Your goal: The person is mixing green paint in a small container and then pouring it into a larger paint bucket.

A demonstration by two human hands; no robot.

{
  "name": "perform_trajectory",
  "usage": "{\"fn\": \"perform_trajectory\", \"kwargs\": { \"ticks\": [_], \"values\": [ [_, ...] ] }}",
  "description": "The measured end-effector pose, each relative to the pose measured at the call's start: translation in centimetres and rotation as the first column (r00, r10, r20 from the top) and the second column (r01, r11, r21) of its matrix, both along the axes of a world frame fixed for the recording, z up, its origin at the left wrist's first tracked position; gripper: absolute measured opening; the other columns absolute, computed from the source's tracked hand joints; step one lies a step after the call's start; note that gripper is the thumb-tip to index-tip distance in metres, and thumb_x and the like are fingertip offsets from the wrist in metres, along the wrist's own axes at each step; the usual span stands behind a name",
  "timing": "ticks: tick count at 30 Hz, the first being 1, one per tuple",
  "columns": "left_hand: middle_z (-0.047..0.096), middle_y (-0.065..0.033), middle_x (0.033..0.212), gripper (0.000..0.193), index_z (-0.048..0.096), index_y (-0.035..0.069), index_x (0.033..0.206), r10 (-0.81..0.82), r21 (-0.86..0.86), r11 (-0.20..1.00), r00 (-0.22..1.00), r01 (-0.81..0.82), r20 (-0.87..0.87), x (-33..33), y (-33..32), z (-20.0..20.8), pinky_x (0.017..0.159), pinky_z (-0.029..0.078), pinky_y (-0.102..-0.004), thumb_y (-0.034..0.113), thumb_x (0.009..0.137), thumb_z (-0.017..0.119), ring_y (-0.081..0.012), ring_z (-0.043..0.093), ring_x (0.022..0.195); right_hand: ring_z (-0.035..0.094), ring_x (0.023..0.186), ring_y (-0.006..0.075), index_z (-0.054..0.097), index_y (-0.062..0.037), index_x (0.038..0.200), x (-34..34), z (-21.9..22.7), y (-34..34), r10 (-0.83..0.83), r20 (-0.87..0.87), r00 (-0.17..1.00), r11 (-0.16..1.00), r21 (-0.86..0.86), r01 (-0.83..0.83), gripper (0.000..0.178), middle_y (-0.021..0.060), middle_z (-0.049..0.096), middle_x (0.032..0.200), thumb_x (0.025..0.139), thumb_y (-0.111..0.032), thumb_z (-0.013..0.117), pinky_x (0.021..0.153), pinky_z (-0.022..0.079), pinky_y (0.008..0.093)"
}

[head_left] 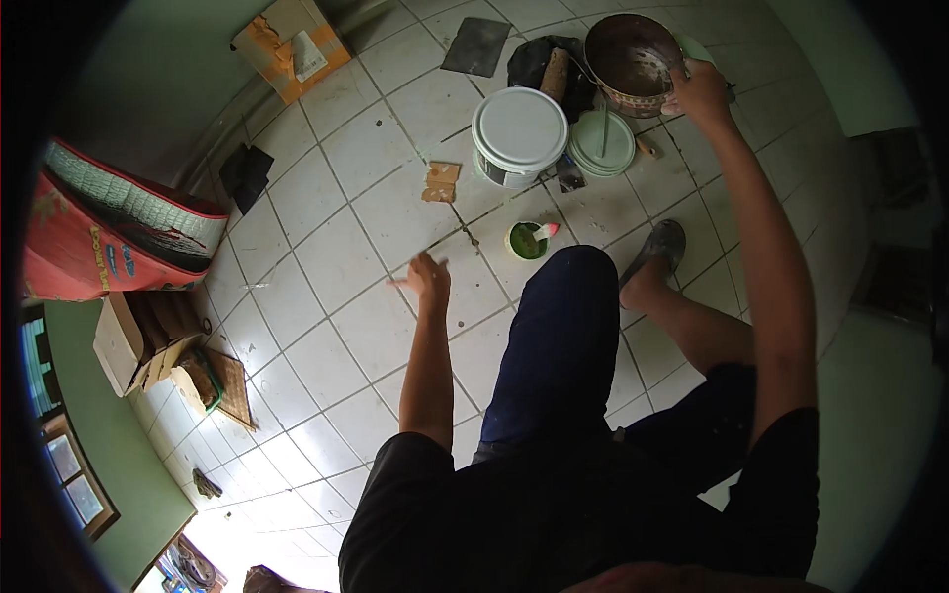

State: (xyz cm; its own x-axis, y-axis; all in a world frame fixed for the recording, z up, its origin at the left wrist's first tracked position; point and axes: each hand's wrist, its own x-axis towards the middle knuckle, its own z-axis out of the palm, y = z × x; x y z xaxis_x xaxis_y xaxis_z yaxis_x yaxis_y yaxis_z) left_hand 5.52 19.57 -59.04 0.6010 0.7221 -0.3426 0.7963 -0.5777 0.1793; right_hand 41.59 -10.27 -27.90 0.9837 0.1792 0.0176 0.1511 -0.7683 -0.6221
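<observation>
In the upper right my right hand (700, 91) is closed on the rim of a brown bucket (634, 61), whose inside is stained with pale smears. My left hand (427, 280) is over the tiled floor left of my knee, its fingers apart and holding nothing. Between the two hands stands a small tub of green paint (528, 246); a brush (545, 232) with white and red parts rests in it. Behind the tub is a large white lidded pail (519, 130). Beside that pail lies a pale green round lid (602, 144) with a stick across it.
Cardboard scraps (441, 182) and a dark square sheet (475, 46) lie on the floor. A black plastic bag (532, 61) sits behind the white pail. Farther left are a cardboard box (293, 49), a red wrapped bundle (119, 232) and an open carton (138, 341).
</observation>
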Motion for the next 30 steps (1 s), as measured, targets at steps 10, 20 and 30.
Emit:
{"fn": "perform_trajectory", "kwargs": {
  "ticks": [10, 20, 30],
  "values": [
    [0.072, -0.0162, 0.101, 0.034, 0.076, 0.008, 0.098, 0.088, -0.222, 0.974, 0.847, 0.037, 0.524, 21.4, 1.4, 12.4, 0.088, 0.053, -0.0412, 0.037, 0.08, 0.072, -0.0347, 0.069, 0.097, 0.07, 0.069, 0.0363, 0.064, 0.0077, 0.092, 3.1, -3.4, -1.7, 0.158, 0.16, 0.974, 0.951, -0.289, -0.107, 0.026, 0.0239, 0.068, 0.075, 0.09, -0.018, 0.062, 0.073, 0.057, 0.0432],
    [0.072, -0.0149, 0.104, 0.029, 0.077, 0.011, 0.098, -0.064, -0.225, 0.962, 0.926, 0.157, 0.372, 23.4, 1.7, 12.3, 0.088, 0.055, -0.0376, 0.027, 0.074, 0.081, -0.0299, 0.069, 0.099, 0.067, 0.085, 0.0423, 0.066, 0.0072, 0.09, 5.0, -6.1, -0.4, 0.403, 0.197, 0.894, 0.838, -0.471, -0.274, 0.026, 0.0281, 0.067, 0.086, 0.088, -0.018, 0.063, 0.078, 0.055, 0.0472],
    [0.073, -0.0148, 0.102, 0.028, 0.076, 0.009, 0.093, 0.079, -0.202, 0.979, 0.953, -0.02, 0.292, 23.9, -0.8, 13.4, 0.092, 0.05, -0.0464, 0.029, 0.073, 0.078, -0.0313, 0.069, 0.098, 0.066, 0.089, 0.0424, 0.067, 0.0061, 0.094, 6.8, -8.0, -0.6, 0.462, 0.231, 0.856, 0.799, -0.528, -0.288, 0.025, 0.0278, 0.067, 0.091, 0.088, -0.018, 0.063, 0.08, 0.054, 0.0476]
  ]
}}
